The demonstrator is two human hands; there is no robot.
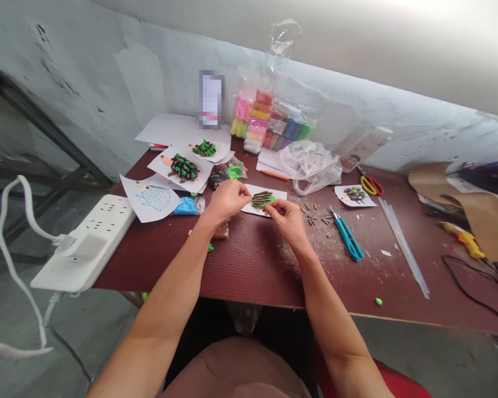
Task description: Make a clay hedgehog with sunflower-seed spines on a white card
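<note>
A white paper card (pixel 281 194) lies on the table between my hands, bearing a bright green clay shape (pixel 271 202) with dark striped sunflower seeds (pixel 261 199) set in rows. My left hand (pixel 229 200) is closed in a pinch at the card's left side; whatever its fingertips hold is hidden. At the lower right of the clay, my right hand (pixel 289 222) has thumb and fingers pressed together, too small a spot to tell what is in them. Loose sunflower seeds (pixel 311 213) are scattered just right of that hand.
Blue cutters (pixel 347 237), scissors (pixel 371 185) and a finished-looking hedgehog card (pixel 356 195) lie to the right, near clear sticks (pixel 404 249) and a yellow glue gun (pixel 465 239). Leftward are hedgehog pictures (pixel 180 167), blue clay (pixel 186 205) and a power strip (pixel 85 243). Clay packs (pixel 259 121) stand behind.
</note>
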